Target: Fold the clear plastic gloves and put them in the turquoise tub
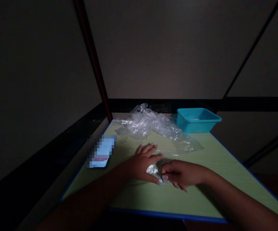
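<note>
A small piece of crinkled clear plastic, seemingly a bag, lies on the table between my hands and catches the light. My left hand is flat over its left part, with the fingers and thumb spread. At the right side of the plastic, my right hand has thumb and index finger pinched together on its edge, while the other fingers curl toward the table. Parts of the plastic are hidden under both hands.
A heap of crumpled clear plastic bags covers the table's back. Right of it stands a turquoise plastic basin. A phone with a lit, blurred screen lies at the left edge. The pale green table has blue edging; walls enclose its back and left.
</note>
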A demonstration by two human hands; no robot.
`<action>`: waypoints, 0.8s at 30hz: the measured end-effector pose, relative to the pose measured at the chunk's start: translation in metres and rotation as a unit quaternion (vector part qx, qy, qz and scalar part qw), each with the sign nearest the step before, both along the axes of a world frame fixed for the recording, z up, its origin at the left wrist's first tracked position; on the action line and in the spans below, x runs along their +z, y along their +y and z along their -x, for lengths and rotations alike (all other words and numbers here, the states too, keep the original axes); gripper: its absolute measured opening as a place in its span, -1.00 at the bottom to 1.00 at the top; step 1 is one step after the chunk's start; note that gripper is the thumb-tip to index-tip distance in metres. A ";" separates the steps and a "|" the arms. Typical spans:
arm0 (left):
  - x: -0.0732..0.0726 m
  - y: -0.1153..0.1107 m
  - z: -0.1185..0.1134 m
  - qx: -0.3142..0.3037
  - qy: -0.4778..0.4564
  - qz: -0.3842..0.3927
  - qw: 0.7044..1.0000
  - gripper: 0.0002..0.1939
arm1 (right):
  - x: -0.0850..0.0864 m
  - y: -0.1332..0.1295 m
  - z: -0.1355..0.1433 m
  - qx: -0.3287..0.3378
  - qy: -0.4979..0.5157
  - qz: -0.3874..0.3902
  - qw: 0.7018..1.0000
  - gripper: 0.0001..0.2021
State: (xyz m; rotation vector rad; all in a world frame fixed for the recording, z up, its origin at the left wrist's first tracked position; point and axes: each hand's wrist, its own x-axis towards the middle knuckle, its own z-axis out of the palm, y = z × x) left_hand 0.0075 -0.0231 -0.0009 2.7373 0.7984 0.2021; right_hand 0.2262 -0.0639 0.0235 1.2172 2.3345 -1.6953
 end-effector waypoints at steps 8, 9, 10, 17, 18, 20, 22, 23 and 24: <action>0.003 -0.001 0.000 0.005 0.011 0.009 1.000 0.02 | 0.000 0.000 0.000 0.002 0.003 0.002 1.000 -0.85; 0.003 0.000 0.000 0.005 0.012 0.007 1.000 0.02 | 0.000 0.000 0.000 0.001 0.004 0.002 1.000 -0.85; 0.002 0.000 0.000 0.005 0.013 0.006 1.000 0.02 | 0.000 0.000 0.000 0.000 0.004 0.003 1.000 -0.86; 0.002 0.000 0.000 0.011 0.022 0.007 1.000 0.00 | -0.001 0.000 -0.001 -0.005 0.007 0.006 1.000 -0.85; 0.002 0.000 0.000 0.011 0.020 0.008 1.000 -0.01 | -0.002 0.000 -0.001 -0.004 0.008 0.003 1.000 -0.85; 0.003 -0.001 -0.001 0.011 0.015 0.010 1.000 -0.02 | -0.002 0.000 -0.001 -0.002 0.008 -0.002 1.000 -0.85; 0.004 -0.001 -0.001 0.012 0.014 0.010 1.000 -0.04 | -0.002 0.000 -0.001 -0.001 0.007 -0.003 1.000 -0.86; 0.004 -0.001 -0.001 0.012 0.014 0.009 1.000 -0.05 | -0.001 0.000 -0.001 0.000 0.007 -0.001 1.000 -0.86; 0.004 -0.002 -0.001 0.012 0.014 0.008 1.000 -0.06 | -0.001 0.000 -0.001 0.000 0.007 0.002 1.000 -0.87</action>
